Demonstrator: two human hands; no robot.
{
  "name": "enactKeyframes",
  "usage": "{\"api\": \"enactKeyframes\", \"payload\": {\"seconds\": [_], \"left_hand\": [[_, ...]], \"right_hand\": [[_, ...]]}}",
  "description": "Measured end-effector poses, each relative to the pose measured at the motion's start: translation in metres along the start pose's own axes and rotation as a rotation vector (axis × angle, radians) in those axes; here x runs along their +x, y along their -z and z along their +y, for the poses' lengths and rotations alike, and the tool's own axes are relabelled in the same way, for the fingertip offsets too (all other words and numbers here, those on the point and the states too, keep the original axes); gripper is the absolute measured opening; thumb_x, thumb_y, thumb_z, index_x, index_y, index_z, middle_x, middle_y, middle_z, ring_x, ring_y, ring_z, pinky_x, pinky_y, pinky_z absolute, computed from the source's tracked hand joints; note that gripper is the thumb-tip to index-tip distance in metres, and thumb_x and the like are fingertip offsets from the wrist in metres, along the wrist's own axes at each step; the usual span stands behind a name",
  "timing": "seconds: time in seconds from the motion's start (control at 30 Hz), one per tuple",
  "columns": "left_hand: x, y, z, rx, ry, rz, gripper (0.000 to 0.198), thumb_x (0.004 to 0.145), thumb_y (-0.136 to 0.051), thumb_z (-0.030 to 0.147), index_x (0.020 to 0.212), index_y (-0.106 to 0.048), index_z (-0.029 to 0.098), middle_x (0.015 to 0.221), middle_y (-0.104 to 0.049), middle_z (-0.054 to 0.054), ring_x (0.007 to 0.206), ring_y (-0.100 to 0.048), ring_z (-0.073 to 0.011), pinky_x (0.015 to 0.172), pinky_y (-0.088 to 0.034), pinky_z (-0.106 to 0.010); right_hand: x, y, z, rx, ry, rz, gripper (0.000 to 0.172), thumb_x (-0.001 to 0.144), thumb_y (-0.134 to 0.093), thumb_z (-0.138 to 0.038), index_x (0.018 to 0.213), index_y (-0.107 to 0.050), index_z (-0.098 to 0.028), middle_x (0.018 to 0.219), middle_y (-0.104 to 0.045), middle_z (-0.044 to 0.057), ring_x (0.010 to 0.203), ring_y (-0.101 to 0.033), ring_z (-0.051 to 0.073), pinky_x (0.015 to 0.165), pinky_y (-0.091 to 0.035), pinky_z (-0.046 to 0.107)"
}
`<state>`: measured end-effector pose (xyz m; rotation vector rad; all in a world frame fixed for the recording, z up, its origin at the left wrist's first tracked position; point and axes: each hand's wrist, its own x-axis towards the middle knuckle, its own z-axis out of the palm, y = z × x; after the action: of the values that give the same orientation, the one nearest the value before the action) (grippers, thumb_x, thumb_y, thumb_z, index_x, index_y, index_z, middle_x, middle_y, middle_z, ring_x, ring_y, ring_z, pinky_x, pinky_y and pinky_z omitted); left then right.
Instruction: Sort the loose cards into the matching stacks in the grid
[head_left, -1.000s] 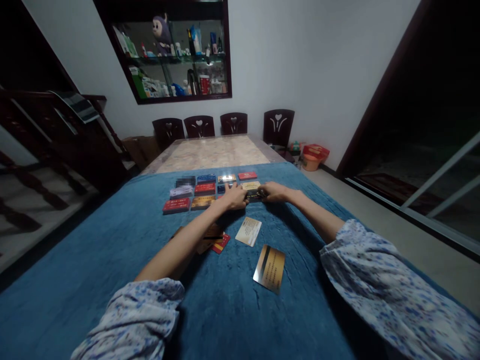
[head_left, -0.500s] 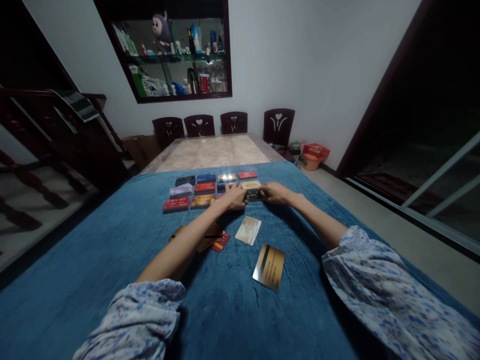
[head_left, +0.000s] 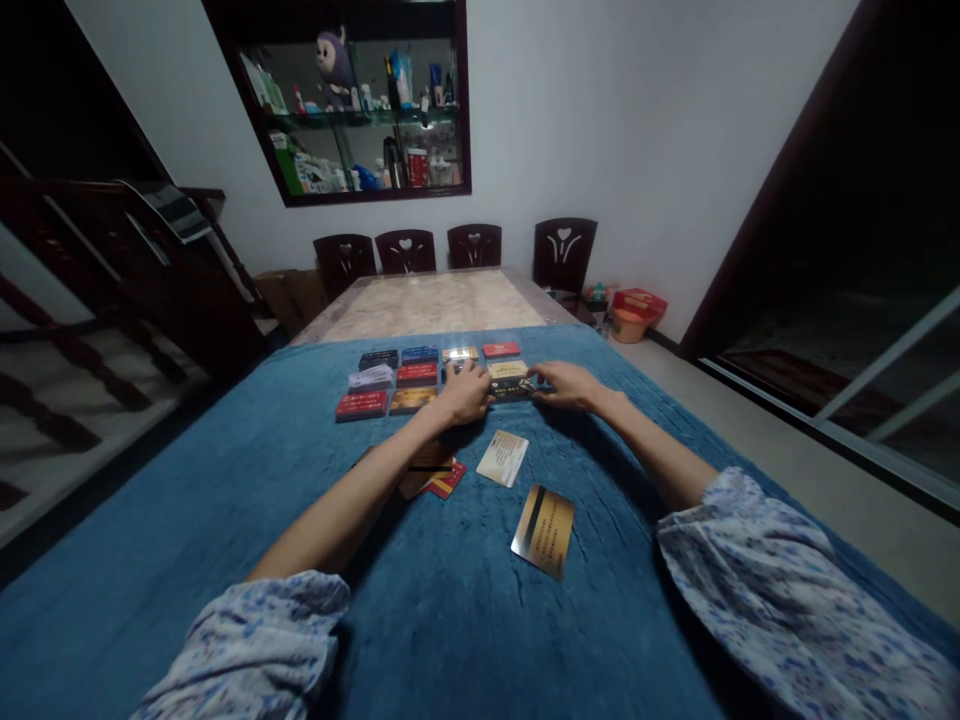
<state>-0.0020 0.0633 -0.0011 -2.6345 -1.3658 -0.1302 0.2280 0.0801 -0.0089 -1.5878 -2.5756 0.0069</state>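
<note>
My left hand (head_left: 466, 394) bends over the front right part of the card rows, its inner side against the left edge of a stack of black cards (head_left: 510, 388). At that stack's right edge, the fingertips of my right hand (head_left: 568, 387) are curled in, so the stack sits between both hands. Behind it is a stack of cream cards (head_left: 508, 370). My left hand partly hides the stacks beneath it. Closer to me lie a loose white card (head_left: 503, 458) and a gold card (head_left: 544, 530) with a dark stripe. Red cards (head_left: 448, 481) and brown ones are partly under my left forearm.
More card stacks stand in rows to the left, among them a red stack (head_left: 361, 405), a gold stack (head_left: 413, 400) and a blue stack (head_left: 420, 354). A blue cloth (head_left: 225, 500) covers the near table. Chairs (head_left: 565, 255) line the far end, below a wall cabinet (head_left: 375, 195).
My right hand has eased slightly away from the black stack, its fingers a little more spread, showing more of the top card. The whole view has shifted slightly.
</note>
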Motion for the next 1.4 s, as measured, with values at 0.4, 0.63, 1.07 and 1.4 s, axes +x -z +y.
{"api": "enactKeyframes", "payload": {"seconds": [0.4, 0.63, 1.07, 1.4], "left_hand": [[-0.055, 0.007, -0.015, -0.005, 0.054, 0.114, 0.031, 0.093, -0.043, 0.016, 0.115, -0.065, 0.021, 0.124, -0.064, -0.012, 0.121, -0.047, -0.0292, 0.098, -0.028, -0.051], [-0.086, 0.009, -0.02, -0.02, 0.059, 0.17, 0.027, 0.094, -0.048, 0.021, 0.112, -0.068, 0.023, 0.12, -0.067, -0.011, 0.118, -0.049, -0.0294, 0.1, -0.027, -0.053], [-0.169, 0.007, -0.057, -0.039, 0.176, 0.216, 0.034, 0.091, -0.045, 0.02, 0.114, -0.07, 0.025, 0.118, -0.07, -0.01, 0.117, -0.053, -0.0306, 0.101, -0.028, -0.058], [-0.211, 0.006, -0.079, -0.146, 0.2, 0.104, 0.033, 0.092, -0.045, 0.029, 0.113, -0.07, 0.026, 0.126, -0.068, -0.008, 0.123, -0.048, -0.0315, 0.103, -0.03, -0.059]], "right_hand": [[-0.015, 0.016, -0.035, -0.059, 0.069, 0.225, 0.021, 0.09, -0.051, -0.02, 0.096, -0.071, -0.018, 0.096, -0.073, 0.01, 0.09, -0.058, 0.023, 0.073, -0.034, 0.03], [-0.017, 0.022, -0.062, -0.023, 0.129, 0.291, 0.021, 0.092, -0.049, -0.018, 0.092, -0.07, -0.019, 0.094, -0.073, 0.01, 0.09, -0.058, 0.022, 0.073, -0.032, 0.03], [-0.009, 0.02, -0.141, 0.021, 0.371, 0.298, 0.023, 0.093, -0.049, -0.02, 0.095, -0.072, -0.021, 0.09, -0.073, 0.008, 0.09, -0.054, 0.022, 0.071, -0.031, 0.032], [-0.016, 0.016, -0.208, 0.055, 0.475, 0.104, 0.024, 0.091, -0.06, -0.035, 0.109, -0.072, -0.024, 0.114, -0.069, 0.012, 0.111, -0.048, 0.03, 0.081, -0.037, 0.039]]}}
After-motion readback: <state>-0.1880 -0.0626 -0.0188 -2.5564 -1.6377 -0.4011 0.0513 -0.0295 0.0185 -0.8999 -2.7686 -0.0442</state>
